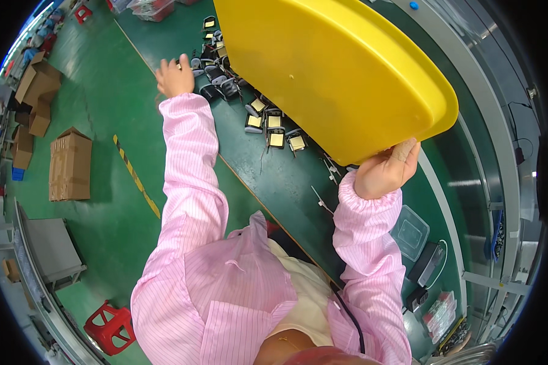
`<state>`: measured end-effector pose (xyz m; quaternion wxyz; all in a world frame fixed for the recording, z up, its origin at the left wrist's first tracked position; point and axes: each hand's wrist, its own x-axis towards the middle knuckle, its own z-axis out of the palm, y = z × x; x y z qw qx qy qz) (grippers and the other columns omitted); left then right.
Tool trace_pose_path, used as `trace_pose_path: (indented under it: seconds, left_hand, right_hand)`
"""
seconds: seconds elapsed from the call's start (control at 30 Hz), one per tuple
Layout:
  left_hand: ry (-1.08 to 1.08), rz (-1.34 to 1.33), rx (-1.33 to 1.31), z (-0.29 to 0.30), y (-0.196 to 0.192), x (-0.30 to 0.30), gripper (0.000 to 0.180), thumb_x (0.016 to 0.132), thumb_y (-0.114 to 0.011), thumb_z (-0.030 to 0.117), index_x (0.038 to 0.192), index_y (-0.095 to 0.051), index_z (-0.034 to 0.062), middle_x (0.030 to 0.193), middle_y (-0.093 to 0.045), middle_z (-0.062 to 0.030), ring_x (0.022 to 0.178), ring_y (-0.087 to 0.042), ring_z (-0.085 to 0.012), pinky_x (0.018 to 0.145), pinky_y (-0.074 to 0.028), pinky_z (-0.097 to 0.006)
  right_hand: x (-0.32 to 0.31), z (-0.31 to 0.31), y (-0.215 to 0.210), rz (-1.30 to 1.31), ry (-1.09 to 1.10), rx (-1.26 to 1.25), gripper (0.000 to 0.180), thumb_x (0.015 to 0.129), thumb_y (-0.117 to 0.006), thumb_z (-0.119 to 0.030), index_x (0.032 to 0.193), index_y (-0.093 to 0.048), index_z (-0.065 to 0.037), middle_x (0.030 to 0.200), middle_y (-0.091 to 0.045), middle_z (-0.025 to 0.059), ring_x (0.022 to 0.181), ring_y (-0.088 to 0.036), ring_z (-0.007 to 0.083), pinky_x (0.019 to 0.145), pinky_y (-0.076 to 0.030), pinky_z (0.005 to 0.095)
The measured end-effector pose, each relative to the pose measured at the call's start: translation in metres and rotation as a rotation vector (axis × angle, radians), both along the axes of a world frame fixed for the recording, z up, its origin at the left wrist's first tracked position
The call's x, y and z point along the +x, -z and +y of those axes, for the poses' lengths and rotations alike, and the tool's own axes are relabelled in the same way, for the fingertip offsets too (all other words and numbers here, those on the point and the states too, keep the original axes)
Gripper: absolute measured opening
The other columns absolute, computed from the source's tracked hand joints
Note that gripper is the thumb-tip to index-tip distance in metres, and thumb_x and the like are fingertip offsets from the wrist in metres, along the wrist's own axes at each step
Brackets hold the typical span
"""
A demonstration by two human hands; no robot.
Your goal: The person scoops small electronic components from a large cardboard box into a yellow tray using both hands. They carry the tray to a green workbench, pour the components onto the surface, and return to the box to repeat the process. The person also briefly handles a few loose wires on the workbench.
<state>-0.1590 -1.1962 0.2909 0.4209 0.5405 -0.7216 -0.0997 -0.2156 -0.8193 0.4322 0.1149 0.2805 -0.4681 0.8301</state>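
Observation:
My right hand (pixel 383 172) is closed on the lower rim of a large yellow plastic bin (pixel 341 73), with a tan bandage around one finger. The bin is tipped up over the green worktable (pixel 243 161), its smooth outer face towards me. Beside and partly behind it lies a loose pile of small black-and-grey parts (pixel 228 88), several with pale yellow square pads (pixel 276 140) and thin wires. My left hand (pixel 175 79) reaches to the pile's far left end, over the table edge, fingers apart. A small yellowish patch shows between those fingers; whether they touch a part I cannot tell.
White-tipped wires (pixel 323 198) and a clear plastic lid (pixel 410 232) lie near my right arm. Beyond are a black power adapter (pixel 427 264) and bagged parts (pixel 439 316). On the green floor stand a cardboard box (pixel 70 165) and a red stool (pixel 111 328).

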Motion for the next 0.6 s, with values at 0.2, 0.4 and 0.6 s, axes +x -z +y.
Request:
trace_pose_path:
  seconds: [0.2,0.4,0.6]
  left_hand:
    - [0.131,0.099,0.185,0.008,-0.010,-0.033,0.043,0.084,-0.039,0.046,0.102,-0.064,0.0149,0.112,-0.058,-0.0059,0.109,-0.048,-0.0252,0.097,-0.019,-0.050]
    - [0.112,0.517,0.256,-0.004,-0.002,-0.033,0.037,0.081,-0.047,0.041,0.086,-0.070,0.0119,0.080,-0.067,-0.0069,0.080,-0.061,-0.0263,0.084,-0.038,-0.031]
    - [0.117,0.461,0.221,-0.004,-0.001,-0.032,0.031,0.080,-0.049,0.035,0.085,-0.069,0.0127,0.077,-0.066,-0.0068,0.076,-0.061,-0.0255,0.083,-0.038,-0.031]
  right_hand:
    - [-0.014,-0.013,-0.001,-0.059,-0.023,-0.027,0.024,0.094,-0.040,-0.020,0.093,-0.052,0.000,0.069,-0.052,0.0015,0.053,-0.042,0.0059,0.049,-0.032,0.0195]
    - [-0.006,-0.018,-0.013,-0.135,-0.015,0.006,0.022,0.094,-0.041,-0.021,0.087,-0.052,-0.002,0.066,-0.050,0.0009,0.055,-0.040,0.0077,0.052,-0.033,0.0208]
    - [-0.016,-0.013,-0.011,-0.194,-0.057,0.010,0.024,0.093,-0.042,-0.021,0.089,-0.054,-0.001,0.069,-0.054,0.0012,0.056,-0.044,0.0073,0.053,-0.033,0.0188]
